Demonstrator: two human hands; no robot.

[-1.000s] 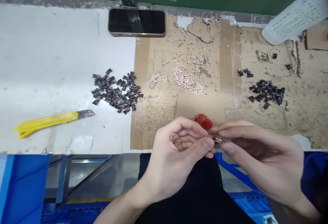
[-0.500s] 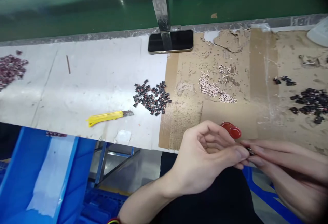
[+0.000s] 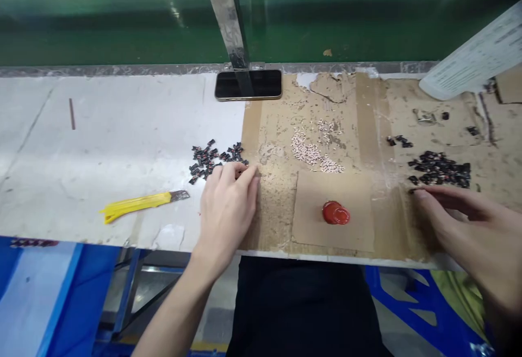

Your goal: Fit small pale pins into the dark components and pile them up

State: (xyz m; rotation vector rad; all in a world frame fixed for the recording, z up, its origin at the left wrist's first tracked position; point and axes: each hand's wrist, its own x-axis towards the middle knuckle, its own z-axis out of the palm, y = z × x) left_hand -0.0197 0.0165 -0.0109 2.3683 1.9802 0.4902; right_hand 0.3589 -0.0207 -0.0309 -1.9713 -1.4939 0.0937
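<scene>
My left hand (image 3: 228,204) rests at the near right edge of a pile of small black parts with copper-coloured ends (image 3: 204,158). Its fingers are curled together, and whatever lies between them is hidden. On the right, my right hand (image 3: 468,221) pinches a small black part (image 3: 413,190) between thumb and forefinger, just in front of a second pile of black parts (image 3: 442,169). Between the hands, a glossy red blob (image 3: 335,213) sits on a cardboard square (image 3: 310,232). Beyond it, many tiny pale pieces (image 3: 305,149) are scattered.
A yellow utility knife (image 3: 141,203) lies at the left with its blade out. A phone (image 3: 248,85) lies at the back by a metal post (image 3: 226,14). A white cylindrical container (image 3: 473,55) leans in at the right. Blue bins (image 3: 92,291) stand below the table edge.
My hands were together over the front edge; now they are apart, the left at the left black pile and the right by the right pile. The view has shifted right.
</scene>
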